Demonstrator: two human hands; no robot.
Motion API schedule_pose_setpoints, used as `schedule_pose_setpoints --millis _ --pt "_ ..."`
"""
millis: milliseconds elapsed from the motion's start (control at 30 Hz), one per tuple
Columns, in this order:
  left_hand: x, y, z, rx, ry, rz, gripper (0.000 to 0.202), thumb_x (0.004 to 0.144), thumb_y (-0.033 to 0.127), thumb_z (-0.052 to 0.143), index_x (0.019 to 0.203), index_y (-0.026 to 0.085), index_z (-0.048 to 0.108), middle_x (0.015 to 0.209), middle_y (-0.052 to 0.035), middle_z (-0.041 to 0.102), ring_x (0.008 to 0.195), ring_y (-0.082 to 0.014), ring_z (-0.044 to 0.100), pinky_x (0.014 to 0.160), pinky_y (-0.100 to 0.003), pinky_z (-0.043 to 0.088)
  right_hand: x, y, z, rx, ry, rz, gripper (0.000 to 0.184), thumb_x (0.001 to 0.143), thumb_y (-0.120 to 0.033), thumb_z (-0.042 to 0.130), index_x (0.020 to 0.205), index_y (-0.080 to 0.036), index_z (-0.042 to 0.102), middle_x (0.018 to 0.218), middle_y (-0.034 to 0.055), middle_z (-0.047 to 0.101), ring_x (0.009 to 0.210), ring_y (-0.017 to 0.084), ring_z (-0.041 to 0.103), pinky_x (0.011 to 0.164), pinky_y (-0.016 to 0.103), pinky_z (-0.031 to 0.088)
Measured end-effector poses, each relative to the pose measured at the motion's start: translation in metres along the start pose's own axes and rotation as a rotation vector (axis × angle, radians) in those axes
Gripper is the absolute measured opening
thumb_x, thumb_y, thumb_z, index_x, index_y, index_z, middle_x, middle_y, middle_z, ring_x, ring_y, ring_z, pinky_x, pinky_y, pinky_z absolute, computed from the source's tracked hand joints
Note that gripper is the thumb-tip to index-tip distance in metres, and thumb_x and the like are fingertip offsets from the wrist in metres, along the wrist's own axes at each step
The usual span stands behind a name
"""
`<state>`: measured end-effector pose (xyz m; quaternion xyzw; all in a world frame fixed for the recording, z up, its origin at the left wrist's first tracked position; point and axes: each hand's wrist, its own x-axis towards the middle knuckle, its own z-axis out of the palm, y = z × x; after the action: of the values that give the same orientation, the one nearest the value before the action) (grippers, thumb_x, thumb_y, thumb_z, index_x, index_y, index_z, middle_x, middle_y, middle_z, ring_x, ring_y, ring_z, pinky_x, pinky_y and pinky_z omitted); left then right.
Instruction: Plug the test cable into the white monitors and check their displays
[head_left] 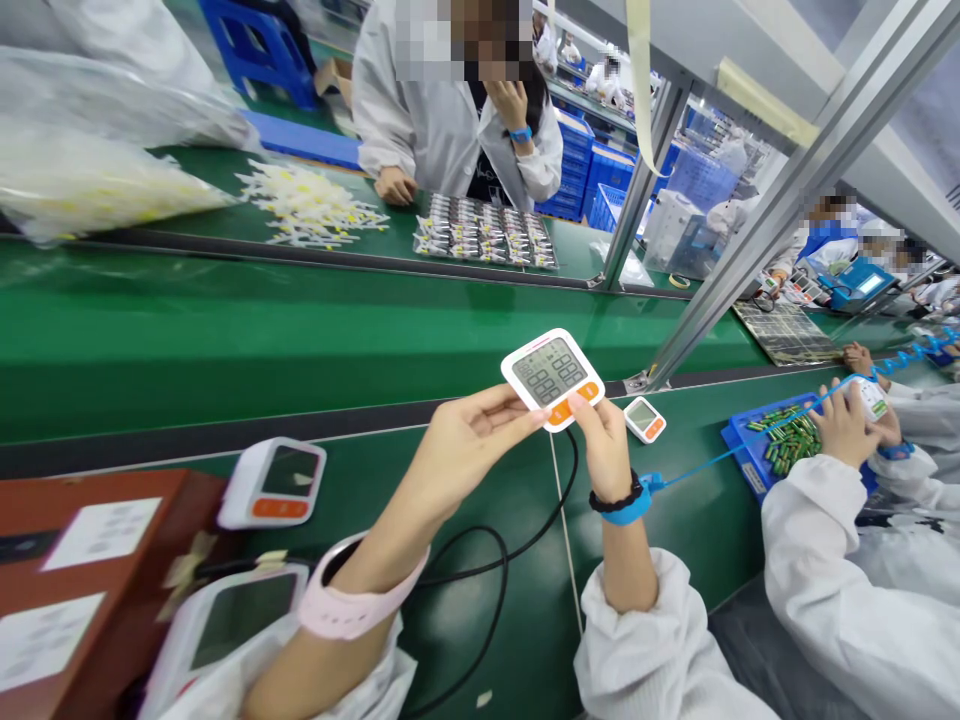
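A white digital display device [551, 375] with two orange buttons is held up above the bench, its screen lit with digits. My left hand [480, 435] grips its left edge, thumb at the lower corner. My right hand [604, 440] pinches the lower right side, thumb on the front by the orange buttons. A similar smaller-looking device [645, 420] lies on the bench just right of my right hand. To the left, another white device [281, 483] with orange buttons stands beside a brown box, and a larger-looking white unit [232, 620] is partly hidden by my left forearm.
A black cable [502, 570] loops across the bench. The brown box [90, 560] stands left. At right, a co-worker's hands hold a white device over a blue tray [739, 455] of batteries. Across the green conveyor [300, 330], another person stands behind small parts [487, 235]. A metal post [750, 220] rises right.
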<state>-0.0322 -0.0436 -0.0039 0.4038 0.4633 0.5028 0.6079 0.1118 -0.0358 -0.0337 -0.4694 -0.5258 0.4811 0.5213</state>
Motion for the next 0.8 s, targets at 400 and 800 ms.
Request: schedule_pose_setpoints --millis 400,800 --pt "-0.0022 0.0041 -0.0005 -0.009 0.013 0.001 0.061 0.053 0.044 0.086 0.101 0.01 0.071 0.099 -0.0108 0.072 0.089 -0.0217 0.069 0.086 -0.028 0.057 -0.0017 -0.0098 0.0042 0.057 -0.008 -0.017 0.043 0.083 -0.049 0.059 0.1 -0.011 0.069 0.096 0.0059 0.07 0.091 0.018 0.063 0.084 0.027 0.049" --pt "-0.0015 0.0022 -0.002 0.001 0.001 0.011 0.062 0.054 0.045 0.086 0.104 0.01 0.071 0.102 -0.0121 0.071 0.094 -0.0255 0.068 0.09 -0.034 0.056 -0.0009 -0.009 0.0055 0.064 0.004 -0.012 0.046 0.082 -0.049 0.06 0.106 -0.01 0.068 0.097 0.0066 0.07 0.095 0.019 0.064 0.086 0.028 0.05"
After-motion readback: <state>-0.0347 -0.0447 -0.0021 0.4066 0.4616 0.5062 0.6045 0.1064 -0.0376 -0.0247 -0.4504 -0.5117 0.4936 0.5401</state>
